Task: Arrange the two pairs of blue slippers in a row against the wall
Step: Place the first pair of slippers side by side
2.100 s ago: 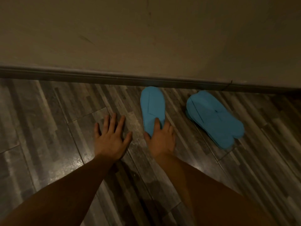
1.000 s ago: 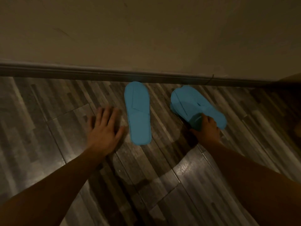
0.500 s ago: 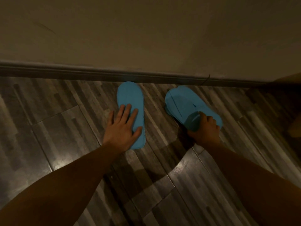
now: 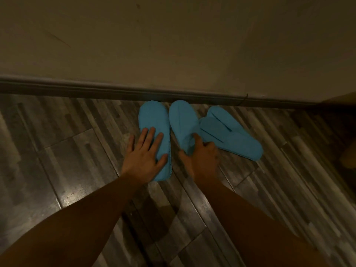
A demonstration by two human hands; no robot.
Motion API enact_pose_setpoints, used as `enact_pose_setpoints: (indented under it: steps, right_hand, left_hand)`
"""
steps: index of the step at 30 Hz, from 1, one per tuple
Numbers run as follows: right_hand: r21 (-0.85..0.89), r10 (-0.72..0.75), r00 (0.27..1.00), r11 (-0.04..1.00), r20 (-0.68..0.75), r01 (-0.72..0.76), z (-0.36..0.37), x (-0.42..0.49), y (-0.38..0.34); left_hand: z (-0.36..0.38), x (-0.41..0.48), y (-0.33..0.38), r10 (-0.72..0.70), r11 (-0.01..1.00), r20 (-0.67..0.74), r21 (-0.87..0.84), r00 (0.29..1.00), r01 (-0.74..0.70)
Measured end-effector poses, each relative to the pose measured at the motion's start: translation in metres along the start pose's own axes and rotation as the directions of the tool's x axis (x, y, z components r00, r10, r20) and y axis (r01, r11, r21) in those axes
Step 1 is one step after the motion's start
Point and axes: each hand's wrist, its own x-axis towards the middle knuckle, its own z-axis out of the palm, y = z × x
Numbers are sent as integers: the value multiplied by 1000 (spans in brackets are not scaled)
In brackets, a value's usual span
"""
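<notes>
No text, label, brand or number can be read anywhere in this dim view.

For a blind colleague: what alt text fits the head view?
Left hand lies flat on one blue slipper by the baseboard, while the right hand grips a second slipper beside it. Stacked slippers lie askew to the right.

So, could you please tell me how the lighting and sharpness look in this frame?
Head view: dim, warm light; the right hand is motion-blurred on a slipper; the left hand is sharper; glare patch on the floor; the baseboard bows from wide-angle distortion.
</notes>
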Motion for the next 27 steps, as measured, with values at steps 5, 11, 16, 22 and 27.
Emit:
enact_pose_setpoints:
  steps: [5,11,16,22,27]
  right_hand:
    - [-25,53,999,998,-5,-53,16,0,-10]
    - [-52,41,999,998,-8,-42,24,-2,-9]
    - [-46,29,1000,999,-6,-30,24,-2,-12]
    - [-68,18,1000,998,0,-18,25,0,-11]
    - [-87,31,999,996,23,-29,27,2,-12]
  left_hand:
    - [0,-1,0,-6,1000,-13,-9,1000,6]
    - [0,-1,0,-5,1000,-18,-22,1000,5]
    - [1,-1,0,0,1000,-25,-18,1000,0]
    - [1,-2,0,-7,999,-33,-35,999,6]
    - [0,-2,-1,-2,998,-37,-68,999,0]
